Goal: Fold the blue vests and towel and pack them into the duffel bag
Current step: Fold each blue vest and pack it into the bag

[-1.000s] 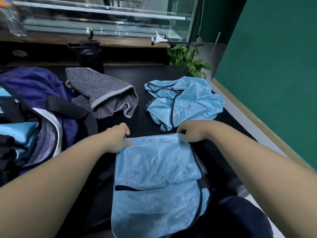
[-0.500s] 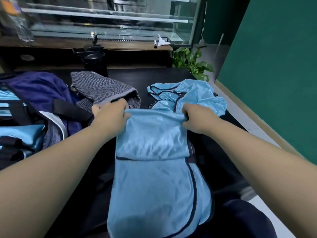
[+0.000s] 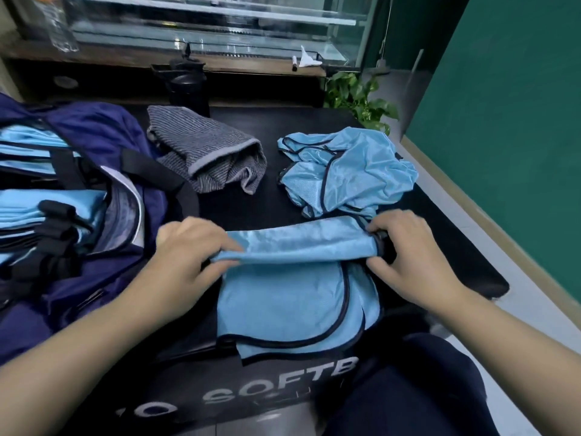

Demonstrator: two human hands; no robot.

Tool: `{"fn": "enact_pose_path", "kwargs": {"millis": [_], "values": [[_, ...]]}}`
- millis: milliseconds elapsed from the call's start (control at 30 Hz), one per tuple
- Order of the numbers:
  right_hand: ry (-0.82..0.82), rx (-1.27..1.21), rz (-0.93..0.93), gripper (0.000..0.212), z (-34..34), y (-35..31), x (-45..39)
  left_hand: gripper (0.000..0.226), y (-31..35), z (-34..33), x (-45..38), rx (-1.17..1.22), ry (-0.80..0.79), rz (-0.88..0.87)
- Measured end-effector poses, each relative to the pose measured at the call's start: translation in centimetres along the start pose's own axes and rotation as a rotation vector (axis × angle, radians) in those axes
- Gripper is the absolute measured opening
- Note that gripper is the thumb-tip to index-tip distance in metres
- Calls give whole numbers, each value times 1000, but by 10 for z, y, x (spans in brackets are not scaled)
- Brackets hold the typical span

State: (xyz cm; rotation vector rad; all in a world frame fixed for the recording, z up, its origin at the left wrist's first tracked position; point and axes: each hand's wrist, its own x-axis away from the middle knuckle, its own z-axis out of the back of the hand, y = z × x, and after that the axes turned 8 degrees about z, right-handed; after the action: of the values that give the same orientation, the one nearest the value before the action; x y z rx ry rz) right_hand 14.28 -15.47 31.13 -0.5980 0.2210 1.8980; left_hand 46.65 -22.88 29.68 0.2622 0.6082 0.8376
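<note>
A: Where's the light-blue mesh vest with dark trim (image 3: 295, 291)?

B: Table's six o'clock edge. Left hand (image 3: 185, 256) and right hand (image 3: 405, 250) each pinch an end of its rolled top fold.

A: Risk?

B: Slippery fabric; uneven pulling could skew the fold or slide it off.

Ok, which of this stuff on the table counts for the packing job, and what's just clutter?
Job:
vest being folded
crumpled vest
striped towel
duffel bag

Clutter:
black bottle
plant
marker
clear bottle

left hand (image 3: 185, 247) pinching, right hand (image 3: 408, 247) seemingly gripping
</note>
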Motion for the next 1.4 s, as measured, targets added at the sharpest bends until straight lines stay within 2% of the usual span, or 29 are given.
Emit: {"fn": "enact_pose_path", "kwargs": {"millis": [100, 233, 367, 433, 533, 633, 700, 767, 833, 933, 1100, 1200, 1300, 1367, 1400], "values": [[-46, 9, 61, 35, -5, -6, 33, 30, 4, -12, 31, -6, -69, -35], [-144, 9, 114, 36, -16, -8, 69, 27, 4, -24, 58, -25, -170, -70], [-200, -68, 72, 40, -19, -12, 85, 18, 1, -30, 68, -11, -222, -83], [-212, -114, 48, 40, -22, -12, 91, 21, 0, -31, 71, -20, -233, -79], [-187, -146, 36, 29, -27, -13, 94, 35, 1, -26, 69, -102, -250, -144], [-79, -77, 93, 26, -29, -18, 88, 40, 11, -24, 45, -224, -225, -245], [-20, -45, 190, 18, -30, -22, 83, 37, 19, -29, 22, -204, -178, -210], [-44, -62, 276, 23, -32, -25, 80, 33, 20, -40, -3, -193, -149, -145], [-117, -48, 323, 28, -36, -27, 80, 39, 17, -56, -23, -194, -234, -103], [-172, 25, 344, 23, -41, -25, 84, 39, 11, -75, -38, -253, -461, -66], [-141, 39, 343, 22, -39, -12, 76, 42, 20, -70, -40, -259, -475, -11], [-112, 173, 201, 27, -36, 2, 58, 37, 25, -61, -38, -315, -448, 45], [-221, 335, -137, 40, -30, 3, 32, 47, 35, -52, -32, -459, -451, 71], [-272, 300, -244, 47, -29, -7, 15, 59, 42, -49, -26, -559, -472, 76], [-305, 257, -277, 45, -29, -13, 8, 53, 45, -49, -24, -594, -479, 92]]}}
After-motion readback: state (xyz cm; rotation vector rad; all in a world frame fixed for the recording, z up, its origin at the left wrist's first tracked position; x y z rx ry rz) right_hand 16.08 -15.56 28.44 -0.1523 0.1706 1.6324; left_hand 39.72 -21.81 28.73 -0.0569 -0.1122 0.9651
